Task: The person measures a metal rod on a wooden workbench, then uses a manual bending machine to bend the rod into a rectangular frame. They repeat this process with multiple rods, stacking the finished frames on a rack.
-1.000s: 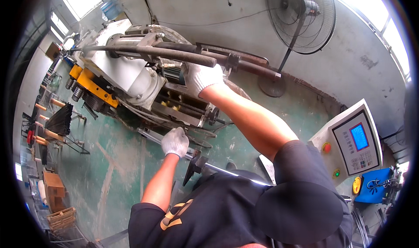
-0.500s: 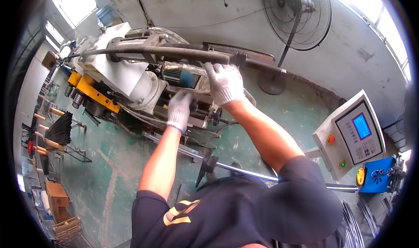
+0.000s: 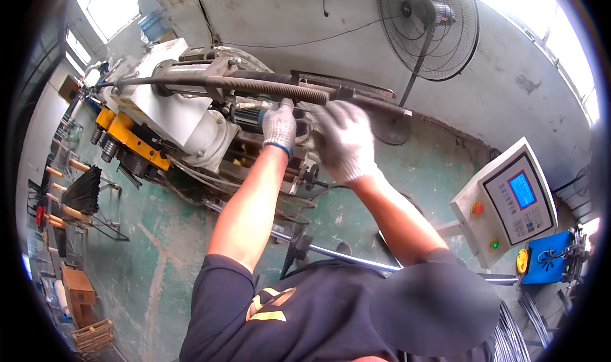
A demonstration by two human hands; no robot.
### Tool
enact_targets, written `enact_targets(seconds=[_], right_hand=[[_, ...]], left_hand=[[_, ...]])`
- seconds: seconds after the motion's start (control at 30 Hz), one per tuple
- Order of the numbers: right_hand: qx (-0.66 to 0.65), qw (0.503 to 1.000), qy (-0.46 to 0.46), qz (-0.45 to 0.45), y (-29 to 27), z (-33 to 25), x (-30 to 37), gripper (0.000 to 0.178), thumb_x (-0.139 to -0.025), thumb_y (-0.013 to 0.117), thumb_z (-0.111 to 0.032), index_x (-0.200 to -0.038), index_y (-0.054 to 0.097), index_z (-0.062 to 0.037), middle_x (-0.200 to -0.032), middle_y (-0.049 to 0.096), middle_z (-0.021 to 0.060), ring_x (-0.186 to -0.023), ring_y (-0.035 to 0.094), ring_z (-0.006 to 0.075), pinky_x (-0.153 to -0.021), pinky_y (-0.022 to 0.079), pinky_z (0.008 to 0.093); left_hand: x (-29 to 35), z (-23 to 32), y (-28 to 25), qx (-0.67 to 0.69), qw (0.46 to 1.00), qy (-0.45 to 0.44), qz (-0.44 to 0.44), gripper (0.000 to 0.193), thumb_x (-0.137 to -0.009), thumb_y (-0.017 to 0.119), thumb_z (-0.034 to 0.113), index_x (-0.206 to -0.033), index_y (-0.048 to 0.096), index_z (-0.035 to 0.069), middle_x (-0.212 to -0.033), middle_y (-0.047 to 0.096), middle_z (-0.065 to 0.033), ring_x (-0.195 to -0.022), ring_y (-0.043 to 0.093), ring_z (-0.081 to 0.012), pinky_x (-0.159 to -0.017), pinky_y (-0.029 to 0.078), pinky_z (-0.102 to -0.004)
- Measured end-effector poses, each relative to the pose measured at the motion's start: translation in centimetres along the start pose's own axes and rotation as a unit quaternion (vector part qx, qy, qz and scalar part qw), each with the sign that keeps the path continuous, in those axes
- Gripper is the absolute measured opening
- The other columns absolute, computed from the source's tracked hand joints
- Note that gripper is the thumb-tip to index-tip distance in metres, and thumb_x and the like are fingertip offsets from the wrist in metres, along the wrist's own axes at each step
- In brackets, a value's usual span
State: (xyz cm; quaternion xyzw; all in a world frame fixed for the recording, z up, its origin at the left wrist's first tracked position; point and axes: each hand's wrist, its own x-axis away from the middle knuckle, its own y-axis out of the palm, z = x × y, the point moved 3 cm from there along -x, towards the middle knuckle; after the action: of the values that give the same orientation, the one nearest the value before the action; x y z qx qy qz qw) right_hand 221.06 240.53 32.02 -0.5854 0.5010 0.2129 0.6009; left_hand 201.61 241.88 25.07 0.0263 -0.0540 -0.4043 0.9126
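A long dark rod with a ribbed end section point(image 3: 280, 88) lies along the top of a large machine point(image 3: 191, 117). My left hand point(image 3: 279, 127), in a pale knit glove, reaches up to its underside near the ribbed end. The fingers look closed against the rod, partly hidden by it. Right of that end is my right hand point(image 3: 349, 140), gloved alike and smeared by motion. A dark block point(image 3: 344, 92) sits just past the rod's end, above the right hand. Whether the right hand holds anything cannot be made out.
A control panel point(image 3: 506, 203) with a lit screen stands at my right. Behind the machine is a standing fan point(image 3: 429, 28). A shiny metal rail point(image 3: 350, 256) crosses close before my body. Dark strips on a rack point(image 3: 83, 193) stand at left.
My left hand has moved up and right to the ribbed rod. The right hand has come off the rod, moving down and right. The ribbed end sits slightly lower and further left.
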Motion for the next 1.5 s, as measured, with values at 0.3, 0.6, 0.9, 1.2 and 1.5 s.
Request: enact_targets(seconds=[0.3,0.6,0.9,1.2,1.5], right_hand=[[-0.150,0.835,0.468,0.245,-7.2,11.6,2.7,0.045,-0.092,0.074,-0.017,-0.128,0.059,0.0037,-0.115,0.067,0.0127,-0.106,0.063,0.0207,-0.094,0.051,0.0317],[-0.396,0.742,0.541,0.029,4.2,4.8,8.1,0.088,-0.083,0.081,-0.020,-0.153,0.033,-0.0004,-0.133,0.060,0.0167,-0.121,0.059,0.0214,-0.102,0.051,0.0329],[-0.625,0.625,0.453,0.114,14.6,4.4,4.2,0.054,-0.087,0.080,-0.012,-0.133,0.052,-0.0056,-0.120,0.068,0.0050,-0.105,0.066,0.0139,-0.089,0.056,0.0286],[-0.463,0.781,0.408,0.096,15.6,2.9,3.0,0.068,-0.089,0.073,-0.010,-0.149,0.041,-0.0062,-0.143,0.056,0.0054,-0.129,0.053,0.0173,-0.115,0.036,0.0330],[-0.685,0.578,0.363,0.257,17.8,2.6,1.8,0.063,-0.091,0.073,-0.011,-0.145,0.039,-0.0096,-0.136,0.058,0.0038,-0.124,0.056,0.0150,-0.111,0.041,0.0311]], left_hand=[[-1.8,-2.3,-0.6,-0.014,0.999,0.035,0.020,0.022,-0.098,0.060,0.027,-0.107,0.069,0.009,-0.088,0.069,-0.0063,-0.062,0.067,-0.0186,-0.054,0.057,-0.0332],[0.5,-0.9,0.1,0.091,0.996,-0.002,-0.003,0.023,-0.099,0.054,0.023,-0.108,0.066,0.006,-0.094,0.069,-0.0061,-0.077,0.070,-0.0207,-0.066,0.059,-0.0337],[0.9,-1.3,0.2,0.000,0.993,0.112,-0.029,0.033,-0.102,0.054,0.029,-0.114,0.066,0.000,-0.104,0.070,-0.0090,-0.097,0.066,-0.0185,-0.085,0.051,-0.0324],[3.1,3.1,-1.8,-0.448,0.815,0.362,0.062,0.021,-0.094,0.062,0.018,-0.097,0.069,-0.002,-0.091,0.068,-0.0241,-0.091,0.064,-0.0462,-0.082,0.051,-0.0512],[5.2,7.8,1.1,-0.465,0.642,0.602,-0.098,0.031,-0.081,0.060,-0.003,-0.111,0.068,0.004,-0.106,0.069,-0.0165,-0.098,0.066,-0.0374,-0.089,0.052,-0.0460]])
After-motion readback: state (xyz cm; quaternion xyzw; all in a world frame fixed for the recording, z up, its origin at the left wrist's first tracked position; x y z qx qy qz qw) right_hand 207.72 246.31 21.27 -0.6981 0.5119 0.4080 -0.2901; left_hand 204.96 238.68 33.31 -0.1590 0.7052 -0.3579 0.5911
